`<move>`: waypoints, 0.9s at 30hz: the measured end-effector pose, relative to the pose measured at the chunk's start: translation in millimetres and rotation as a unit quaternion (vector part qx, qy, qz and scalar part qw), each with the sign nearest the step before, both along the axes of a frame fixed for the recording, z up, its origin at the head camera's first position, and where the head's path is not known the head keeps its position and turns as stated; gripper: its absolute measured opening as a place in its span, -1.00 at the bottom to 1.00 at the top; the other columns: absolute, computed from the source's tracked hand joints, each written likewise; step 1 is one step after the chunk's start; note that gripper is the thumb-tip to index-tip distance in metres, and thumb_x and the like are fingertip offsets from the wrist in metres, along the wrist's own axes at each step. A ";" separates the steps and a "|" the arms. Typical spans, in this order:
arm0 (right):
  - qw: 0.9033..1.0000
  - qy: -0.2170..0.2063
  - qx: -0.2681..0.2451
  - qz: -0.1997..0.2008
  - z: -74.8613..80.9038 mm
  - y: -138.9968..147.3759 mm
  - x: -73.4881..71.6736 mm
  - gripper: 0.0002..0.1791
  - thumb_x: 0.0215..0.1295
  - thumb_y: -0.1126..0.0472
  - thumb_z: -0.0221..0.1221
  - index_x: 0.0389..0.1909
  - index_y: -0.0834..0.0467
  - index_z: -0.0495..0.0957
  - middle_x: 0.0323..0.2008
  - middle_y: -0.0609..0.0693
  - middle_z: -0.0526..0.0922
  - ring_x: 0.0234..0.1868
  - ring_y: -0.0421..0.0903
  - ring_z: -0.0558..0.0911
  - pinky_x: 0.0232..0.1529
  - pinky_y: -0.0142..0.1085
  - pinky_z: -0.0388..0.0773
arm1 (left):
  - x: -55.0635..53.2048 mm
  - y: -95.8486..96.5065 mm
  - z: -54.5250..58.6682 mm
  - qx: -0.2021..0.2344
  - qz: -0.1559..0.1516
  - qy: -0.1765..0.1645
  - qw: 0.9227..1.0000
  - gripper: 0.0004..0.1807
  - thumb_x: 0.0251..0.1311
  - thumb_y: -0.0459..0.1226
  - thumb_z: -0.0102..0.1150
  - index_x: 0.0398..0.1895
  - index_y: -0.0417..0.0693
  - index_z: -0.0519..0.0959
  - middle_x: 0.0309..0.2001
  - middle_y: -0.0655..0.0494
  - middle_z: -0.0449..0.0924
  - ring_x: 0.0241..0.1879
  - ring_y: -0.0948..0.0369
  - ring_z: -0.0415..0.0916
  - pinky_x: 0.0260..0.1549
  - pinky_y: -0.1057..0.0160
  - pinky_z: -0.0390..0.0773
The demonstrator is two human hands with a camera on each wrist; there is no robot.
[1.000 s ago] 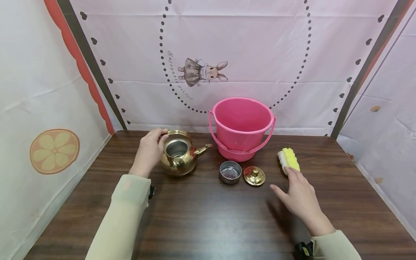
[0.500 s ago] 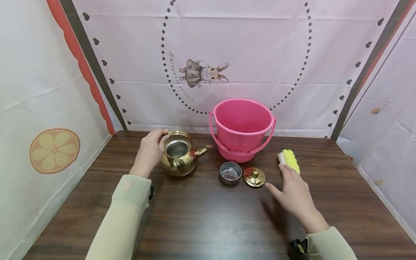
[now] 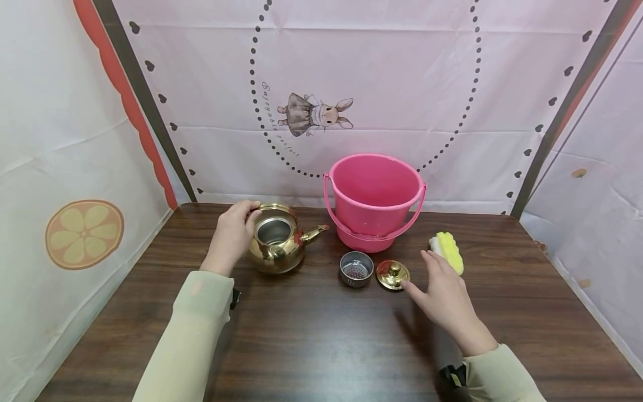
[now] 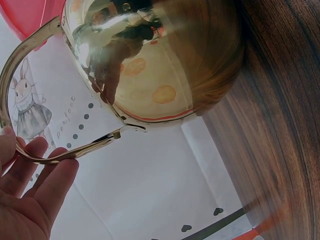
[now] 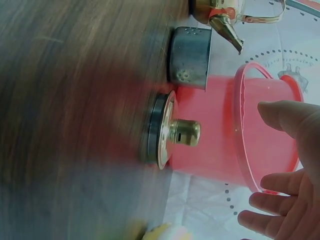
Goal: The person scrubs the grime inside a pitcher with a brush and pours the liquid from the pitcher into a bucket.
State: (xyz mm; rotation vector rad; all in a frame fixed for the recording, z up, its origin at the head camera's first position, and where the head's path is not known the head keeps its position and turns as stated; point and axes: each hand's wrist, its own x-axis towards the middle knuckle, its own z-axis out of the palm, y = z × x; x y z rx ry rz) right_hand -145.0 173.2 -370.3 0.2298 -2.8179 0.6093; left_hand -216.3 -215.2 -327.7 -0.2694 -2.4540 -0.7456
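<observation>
My left hand point(image 3: 232, 237) grips the handle point(image 4: 75, 150) of a gold teapot point(image 3: 276, 257), which stands lidless on the table with its spout toward the right. In the left wrist view the fingers curl round that handle. My right hand point(image 3: 447, 296), fingers spread and holding nothing, hovers just right of the gold lid point(image 3: 394, 274). The lid lies knob up, also seen in the right wrist view with its knob point(image 5: 186, 132). Left of it sits a metal strainer cup point(image 3: 356, 269) with a perforated bottom. A yellow and white sponge point(image 3: 449, 252) lies beyond the right hand.
A pink bucket point(image 3: 372, 223) stands at the back middle of the wooden table point(image 3: 311, 346), its handle hanging down in front. A printed cloth point(image 3: 402, 72) rises behind the table, with more cloth at both sides.
My right hand has moved left, away from the sponge and closer to the lid. The left hand and the teapot have stayed in place.
</observation>
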 end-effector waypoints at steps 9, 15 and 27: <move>1.000 0.007 -0.005 0.014 1.6 -7.1 -2.9 -0.17 0.11 -0.05 0.30 0.27 0.39 0.28 0.25 0.35 0.35 0.27 0.28 0.34 0.20 0.22 0.32 | 0.3 0.0 -0.1 -0.002 0.001 0.001 1.000 -0.76 0.36 -0.30 0.01 -0.04 -0.28 0.52 -0.07 -0.20 0.57 -0.06 -0.09 0.55 -0.09 -0.03 0.57; 1.000 0.010 -0.017 0.023 1.1 -12.2 -5.2 -0.17 0.10 -0.04 0.31 0.27 0.39 0.28 0.26 0.34 0.35 0.29 0.26 0.32 0.23 0.20 0.28 | 0.2 0.6 0.7 -0.004 -0.002 0.005 1.000 -0.76 0.35 -0.31 0.02 -0.04 -0.29 0.52 -0.08 -0.22 0.57 -0.06 -0.11 0.55 -0.08 -0.04 0.57; 0.998 0.037 -0.018 0.042 -0.8 -24.2 -8.8 -0.20 0.08 -0.04 0.32 0.24 0.35 0.33 0.23 0.32 0.39 0.23 0.25 0.41 0.23 0.15 0.33 | 2.1 0.5 3.3 -0.005 0.005 -0.019 1.000 -0.73 0.37 -0.28 0.00 -0.01 -0.28 0.51 -0.04 -0.22 0.56 -0.02 -0.12 0.53 -0.06 -0.05 0.56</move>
